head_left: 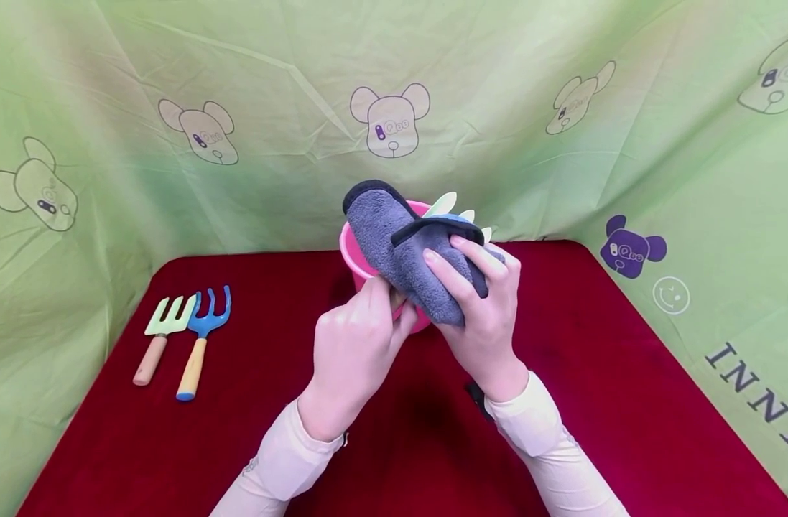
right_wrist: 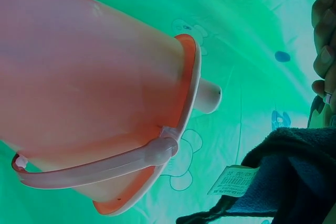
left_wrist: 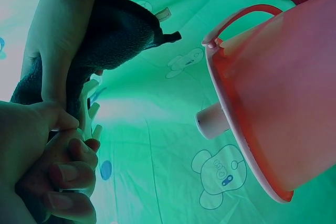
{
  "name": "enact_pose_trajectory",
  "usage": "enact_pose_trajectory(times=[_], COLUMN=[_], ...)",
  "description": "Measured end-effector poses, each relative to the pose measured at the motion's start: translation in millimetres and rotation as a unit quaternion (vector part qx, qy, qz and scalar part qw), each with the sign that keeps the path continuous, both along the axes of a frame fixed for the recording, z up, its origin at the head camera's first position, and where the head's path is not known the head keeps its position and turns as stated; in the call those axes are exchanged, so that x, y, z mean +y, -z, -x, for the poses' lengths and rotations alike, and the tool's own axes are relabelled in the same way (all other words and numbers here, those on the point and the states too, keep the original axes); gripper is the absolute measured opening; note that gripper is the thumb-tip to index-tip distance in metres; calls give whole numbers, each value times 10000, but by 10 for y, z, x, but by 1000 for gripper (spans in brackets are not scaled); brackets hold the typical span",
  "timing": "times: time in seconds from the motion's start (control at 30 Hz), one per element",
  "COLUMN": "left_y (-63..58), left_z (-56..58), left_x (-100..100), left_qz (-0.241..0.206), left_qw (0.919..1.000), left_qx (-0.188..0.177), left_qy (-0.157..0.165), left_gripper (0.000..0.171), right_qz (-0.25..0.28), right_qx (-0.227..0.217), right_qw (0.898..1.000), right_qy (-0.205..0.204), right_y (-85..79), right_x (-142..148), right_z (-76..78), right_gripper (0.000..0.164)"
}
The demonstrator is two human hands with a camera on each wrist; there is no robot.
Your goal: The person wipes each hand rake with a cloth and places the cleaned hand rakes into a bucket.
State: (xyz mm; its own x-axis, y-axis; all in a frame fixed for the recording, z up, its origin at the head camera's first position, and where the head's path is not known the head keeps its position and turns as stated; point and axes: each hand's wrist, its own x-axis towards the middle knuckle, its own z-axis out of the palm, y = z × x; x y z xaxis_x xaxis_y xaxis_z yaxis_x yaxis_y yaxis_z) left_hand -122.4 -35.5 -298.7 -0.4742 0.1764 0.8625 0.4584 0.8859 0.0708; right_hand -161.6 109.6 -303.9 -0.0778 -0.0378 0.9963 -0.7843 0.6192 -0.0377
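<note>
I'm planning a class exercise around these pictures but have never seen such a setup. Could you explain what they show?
There is no robot here: a person works bare-handed. One picture comes from a camera worn on the head, looking forward and down. The other two come from a camera on each wrist; their scenes look tipped sideways and tinted green.

A pink bucket stands on the red table; to the left lie a light-green fork and a blue fork.

The right hand holds a grey cloth folded partly around a tool with pale green prongs. The left hand grips just below, apparently on that tool's handle, though fingers hide most of it.
</note>
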Motion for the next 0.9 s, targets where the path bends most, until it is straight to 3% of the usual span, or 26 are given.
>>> enact_pose_trajectory(times=[0.9], left_y=[3], left_z=[13], left_x=[15], left_qz=[153], left_qw=[9998], left_qx=[107], left_qy=[-114], left_gripper=[20], right_qz=[243], right_qx=[-222], right_qw=[9995], right_qy=[-6], right_y=[-12], right_x=[64], right_z=[28], right_gripper=[34])
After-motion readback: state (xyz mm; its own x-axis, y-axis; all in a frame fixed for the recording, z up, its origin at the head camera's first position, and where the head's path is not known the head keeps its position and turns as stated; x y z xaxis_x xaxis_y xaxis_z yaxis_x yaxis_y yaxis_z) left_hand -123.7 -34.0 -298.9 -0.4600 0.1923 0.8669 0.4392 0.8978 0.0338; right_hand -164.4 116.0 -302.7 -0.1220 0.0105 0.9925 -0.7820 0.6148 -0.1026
